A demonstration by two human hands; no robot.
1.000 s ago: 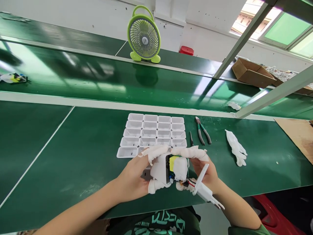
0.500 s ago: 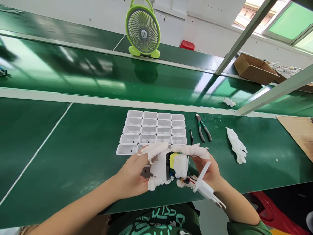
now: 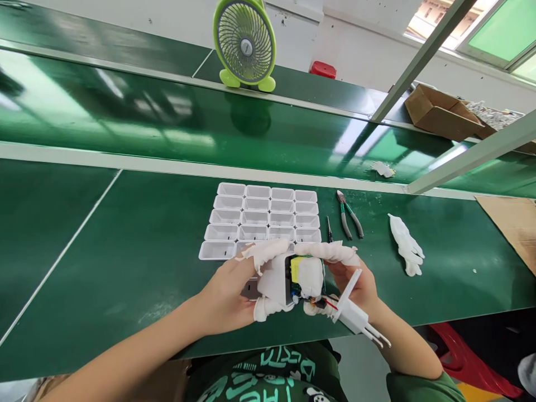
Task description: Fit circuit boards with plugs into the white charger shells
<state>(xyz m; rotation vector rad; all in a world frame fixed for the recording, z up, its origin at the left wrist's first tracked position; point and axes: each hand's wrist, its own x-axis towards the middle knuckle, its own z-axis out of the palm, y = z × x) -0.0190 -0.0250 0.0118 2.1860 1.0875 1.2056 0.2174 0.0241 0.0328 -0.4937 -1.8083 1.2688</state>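
My left hand (image 3: 238, 287), with white wrapping on its fingers, grips a white plastic housing (image 3: 274, 279). A circuit assembly (image 3: 307, 276) with a yellow part and a white block sits at the housing's open right side. My right hand (image 3: 355, 276), its fingers wrapped too, is closed round that assembly. Below the right hand a white plug piece (image 3: 355, 318) with metal pins hangs at an angle, joined by red and black wires. Both hands are above the near edge of a white compartment tray (image 3: 220, 250), which partly hides behind them.
Green-handled pliers (image 3: 349, 215) and a thin pointed tool (image 3: 330, 230) lie right of the tray. Farther right is a white glove (image 3: 406, 244). A green fan (image 3: 246, 47) and a cardboard box (image 3: 444, 114) stand at the back.
The view has shifted slightly, so the bench and fan appear a little higher. Both hands keep their hold on the housing and circuit assembly, with almost no movement between the parts.
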